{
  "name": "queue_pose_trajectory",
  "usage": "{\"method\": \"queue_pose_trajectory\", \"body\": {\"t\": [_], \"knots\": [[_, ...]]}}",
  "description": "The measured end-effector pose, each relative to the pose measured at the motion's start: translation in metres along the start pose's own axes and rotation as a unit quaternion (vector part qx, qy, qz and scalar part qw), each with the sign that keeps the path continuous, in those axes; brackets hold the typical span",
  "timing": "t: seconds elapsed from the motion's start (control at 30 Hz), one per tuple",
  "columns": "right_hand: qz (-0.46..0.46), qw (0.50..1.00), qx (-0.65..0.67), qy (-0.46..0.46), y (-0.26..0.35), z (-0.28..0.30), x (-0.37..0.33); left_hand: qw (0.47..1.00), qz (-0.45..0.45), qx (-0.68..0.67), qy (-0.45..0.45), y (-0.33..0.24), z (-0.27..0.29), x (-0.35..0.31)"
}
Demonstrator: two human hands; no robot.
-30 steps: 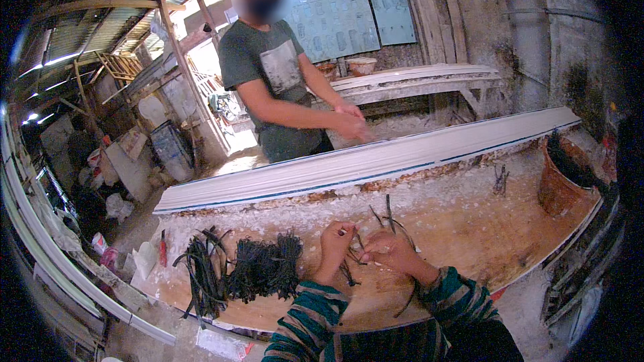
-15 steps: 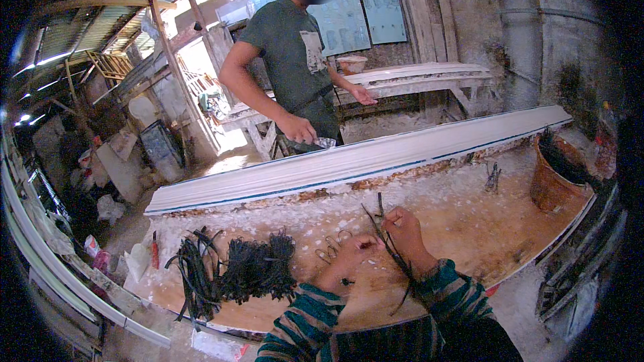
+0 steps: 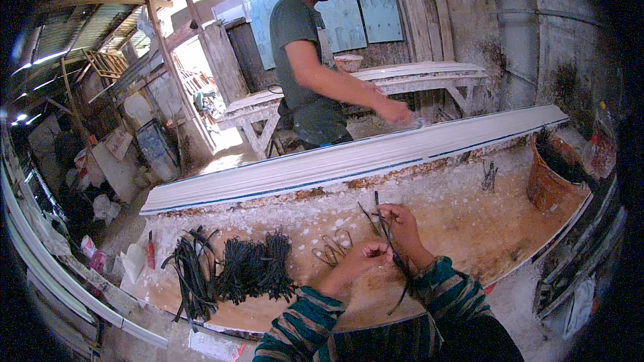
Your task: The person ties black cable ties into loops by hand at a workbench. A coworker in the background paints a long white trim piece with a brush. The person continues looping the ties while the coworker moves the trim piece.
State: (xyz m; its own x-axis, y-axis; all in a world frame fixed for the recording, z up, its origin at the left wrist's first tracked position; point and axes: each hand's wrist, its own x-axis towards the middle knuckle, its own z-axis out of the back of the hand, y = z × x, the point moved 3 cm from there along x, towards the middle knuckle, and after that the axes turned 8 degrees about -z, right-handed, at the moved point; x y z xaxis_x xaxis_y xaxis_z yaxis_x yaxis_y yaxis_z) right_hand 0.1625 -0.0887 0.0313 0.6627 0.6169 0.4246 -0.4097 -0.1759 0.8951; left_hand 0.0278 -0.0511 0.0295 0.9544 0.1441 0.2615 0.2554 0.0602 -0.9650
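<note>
"Head view: where are the black strips (image 3: 387,233), taking the white moulding (image 3: 362,161) as our landmark?"

"On the wearer's side of it, in front of its middle, over the bench (image 3: 463,228)."

"Which way do they point?"

"The longest has its upper tip toward the moulding, leaning slightly left. Its long axis runs from there back toward the wearer and a little right, crossing the moulding's length; the lower end then bends left. Another tip slants further left toward the moulding."

"And the hands?"

"The right hand (image 3: 404,229) is closed on the strips, thumb and finger near the upper end. The left hand (image 3: 362,260) has its fingers curled beside them; I can't tell whether it grips."

"What else lies before the moulding?"

"Toward its left end, a bundle of loose strips (image 3: 193,275) lying lengthwise toward it, and a heap of knotted ties (image 3: 253,267). Before its right end, a brown bucket (image 3: 555,177). Behind it, a co-worker (image 3: 308,74) reaches an arm over its far edge."
</note>
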Motion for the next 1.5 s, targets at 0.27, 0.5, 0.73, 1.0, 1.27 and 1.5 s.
{"method": "queue_pose_trajectory", "body": {"t": [0.27,0.5,0.73,1.0,1.27,1.5], "knots": [[0.016,0.997,-0.068,-0.045,-0.002,0.005,0.003,0.984,0.015,0.156,-0.080,0.005,0.039,-0.001],[0.065,0.985,-0.058,0.152,0.022,-0.010,-0.014,0.879,-0.056,0.221,-0.418,-0.009,0.095,-0.021],[0.127,0.928,0.017,0.349,0.066,-0.032,-0.053,0.835,-0.108,0.249,-0.478,0.017,0.109,-0.018],[0.172,0.916,0.011,0.362,0.050,-0.031,-0.045,0.848,-0.066,0.279,-0.447,0.013,0.098,-0.018],[0.152,0.914,-0.002,0.376,0.031,-0.028,-0.035,0.857,-0.108,0.268,-0.426,0.009,0.095,-0.014],[0.095,0.926,0.072,0.359,0.036,-0.030,-0.039,0.859,-0.056,0.225,-0.457,-0.017,0.086,-0.020]]}}
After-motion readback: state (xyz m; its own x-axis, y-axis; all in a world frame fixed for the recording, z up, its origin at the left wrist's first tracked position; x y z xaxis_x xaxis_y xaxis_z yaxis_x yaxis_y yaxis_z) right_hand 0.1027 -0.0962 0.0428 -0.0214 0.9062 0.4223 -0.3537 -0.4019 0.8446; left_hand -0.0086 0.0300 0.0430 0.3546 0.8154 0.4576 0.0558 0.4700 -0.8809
